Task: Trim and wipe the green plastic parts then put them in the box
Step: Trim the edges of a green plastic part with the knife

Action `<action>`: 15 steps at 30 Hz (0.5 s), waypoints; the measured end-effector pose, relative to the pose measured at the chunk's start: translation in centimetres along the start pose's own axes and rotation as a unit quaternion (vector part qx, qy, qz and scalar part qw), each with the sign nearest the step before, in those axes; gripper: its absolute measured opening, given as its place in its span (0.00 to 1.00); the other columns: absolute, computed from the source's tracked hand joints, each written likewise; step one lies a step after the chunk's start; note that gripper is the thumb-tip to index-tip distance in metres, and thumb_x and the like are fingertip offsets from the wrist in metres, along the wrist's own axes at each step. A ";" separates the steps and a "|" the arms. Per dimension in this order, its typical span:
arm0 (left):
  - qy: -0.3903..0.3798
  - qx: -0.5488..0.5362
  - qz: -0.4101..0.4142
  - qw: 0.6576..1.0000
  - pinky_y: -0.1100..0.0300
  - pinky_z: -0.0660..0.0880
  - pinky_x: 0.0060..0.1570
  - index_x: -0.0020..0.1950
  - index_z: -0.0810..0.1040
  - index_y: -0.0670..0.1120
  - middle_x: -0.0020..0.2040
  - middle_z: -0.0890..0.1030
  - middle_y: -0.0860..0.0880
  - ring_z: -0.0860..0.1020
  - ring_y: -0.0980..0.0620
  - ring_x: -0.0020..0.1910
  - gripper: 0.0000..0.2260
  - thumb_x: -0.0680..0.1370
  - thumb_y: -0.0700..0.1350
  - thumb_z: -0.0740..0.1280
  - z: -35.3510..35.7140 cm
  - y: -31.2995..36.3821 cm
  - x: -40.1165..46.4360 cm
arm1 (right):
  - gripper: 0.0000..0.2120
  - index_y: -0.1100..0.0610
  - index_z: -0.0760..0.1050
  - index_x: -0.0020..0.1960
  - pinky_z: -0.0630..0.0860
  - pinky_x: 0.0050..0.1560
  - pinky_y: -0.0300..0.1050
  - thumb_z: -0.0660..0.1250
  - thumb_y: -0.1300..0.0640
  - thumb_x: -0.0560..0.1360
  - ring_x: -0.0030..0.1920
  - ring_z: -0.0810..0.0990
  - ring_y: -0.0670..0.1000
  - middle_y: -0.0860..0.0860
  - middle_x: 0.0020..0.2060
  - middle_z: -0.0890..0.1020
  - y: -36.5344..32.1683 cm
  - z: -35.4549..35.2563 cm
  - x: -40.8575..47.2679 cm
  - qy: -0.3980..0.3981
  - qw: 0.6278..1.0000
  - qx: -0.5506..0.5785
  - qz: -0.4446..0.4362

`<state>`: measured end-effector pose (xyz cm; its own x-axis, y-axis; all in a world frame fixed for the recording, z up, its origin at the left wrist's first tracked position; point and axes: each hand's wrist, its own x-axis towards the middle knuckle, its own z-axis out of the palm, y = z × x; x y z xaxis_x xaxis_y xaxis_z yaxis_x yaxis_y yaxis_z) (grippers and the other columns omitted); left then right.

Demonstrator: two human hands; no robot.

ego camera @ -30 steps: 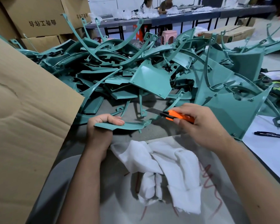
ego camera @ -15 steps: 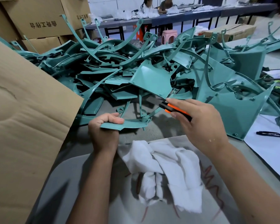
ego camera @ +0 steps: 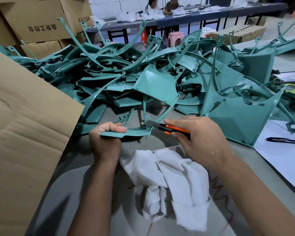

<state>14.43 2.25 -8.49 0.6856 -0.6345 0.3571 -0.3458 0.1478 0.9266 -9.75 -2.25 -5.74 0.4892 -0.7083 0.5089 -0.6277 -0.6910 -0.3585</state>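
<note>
- A workshop with long benches at the back; in front, a grey table [ego camera: 160, 106] carries the work, with stacked cardboard boxes beyond it on the left.
- The green part [ego camera: 134, 132] in hand is a thin curved strip held just above the table, between the two hands, in front of the heap.
- It looks light and fairly stiff, though thin enough to flex and chatter under a blade; its glossy face is probably slippery.
- The left hand [ego camera: 106, 140] clenches one end, fingers curled over the top edge and thumb beneath; a hold close to the cut would likely steady it best.
- The right hand [ego camera: 199, 140] grips an orange knife [ego camera: 170, 128], whose blade meets the strip's free end.
- A white cloth [ego camera: 174, 184] lies crumpled just below the hands, ready for wiping.
- The pile of green parts [ego camera: 153, 82] tangles behind, thin arms interlocked, so pulling one may drag others.
- A cardboard flap [ego camera: 27, 125] stands at the left, probably of the box; a pen [ego camera: 286, 140] lies on white paper at the right.
</note>
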 end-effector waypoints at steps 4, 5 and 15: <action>0.005 0.003 0.004 1.000 0.68 0.79 0.46 0.29 0.81 0.48 0.34 0.85 0.54 0.84 0.59 0.41 0.22 0.68 0.24 0.59 0.0 -0.1 0.1 | 0.17 0.40 0.82 0.67 0.79 0.46 0.48 0.71 0.54 0.80 0.49 0.82 0.49 0.41 0.50 0.87 0.5 0.0 0.0 -0.026 0.999 0.013 0.033; 0.005 0.004 0.003 1.000 0.67 0.79 0.46 0.29 0.82 0.49 0.35 0.85 0.53 0.84 0.58 0.41 0.22 0.68 0.24 0.59 0.0 -0.1 0.1 | 0.17 0.40 0.82 0.66 0.79 0.45 0.47 0.72 0.54 0.80 0.47 0.82 0.47 0.39 0.49 0.87 0.7 0.2 0.0 -0.030 0.998 0.028 0.045; 0.003 0.024 -0.013 1.000 0.72 0.76 0.43 0.29 0.82 0.51 0.33 0.85 0.58 0.83 0.60 0.39 0.23 0.71 0.25 0.61 0.1 0.0 0.1 | 0.15 0.40 0.84 0.63 0.80 0.39 0.50 0.74 0.53 0.78 0.45 0.83 0.49 0.40 0.43 0.86 -0.2 0.0 -0.2 0.038 0.999 0.007 0.003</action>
<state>14.42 2.13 -8.45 0.6989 -0.6327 0.3334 -0.3580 0.0940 0.9290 -9.65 -1.98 -5.75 0.4372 -0.7001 0.5645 -0.6218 -0.6888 -0.3728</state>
